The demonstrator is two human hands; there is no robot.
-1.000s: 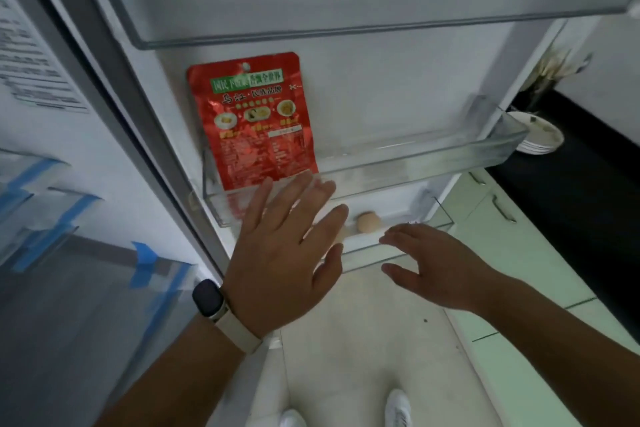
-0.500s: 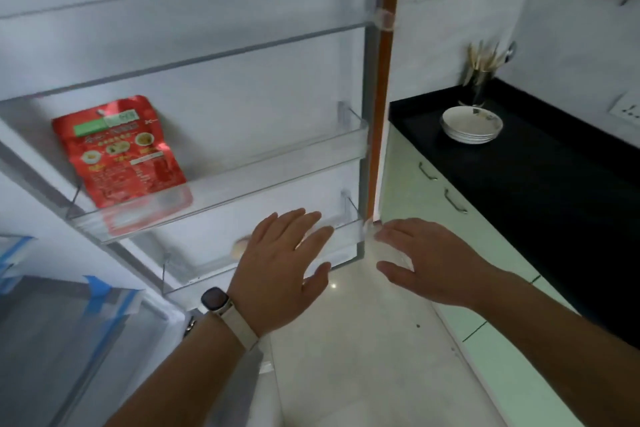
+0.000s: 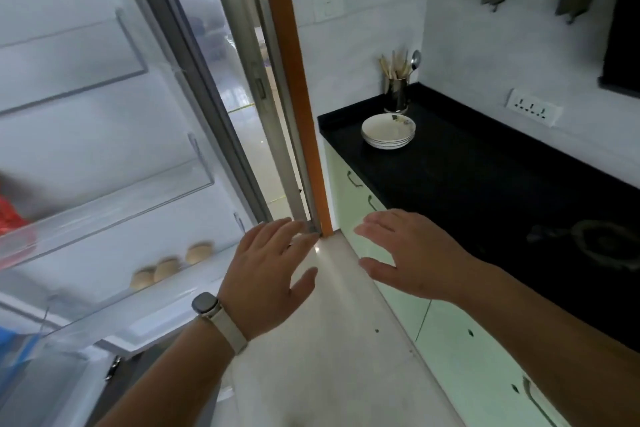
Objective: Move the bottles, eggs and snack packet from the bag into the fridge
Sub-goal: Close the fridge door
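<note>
lower door shelf [image 3: 104, 315]: three eggs [image 3: 167, 269] | middle door shelf [image 3: 121, 208]: red packet [image 3: 10, 218] | counter [image 3: 485, 184]: bowls [image 3: 388, 132], utensil holder [image 3: 397, 94]

Red snack packet [image 3: 9, 217] half beyond left edge; eggs [image 3: 167, 268] blurred behind clear door bin [image 3: 138, 307].

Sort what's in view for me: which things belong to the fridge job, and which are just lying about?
Job: eggs in the lower door shelf; snack packet in the shelf above; left hand and right hand, both open and empty.
Lying about: bowls, utensil cup and wall socket, on or by the counter.
</note>
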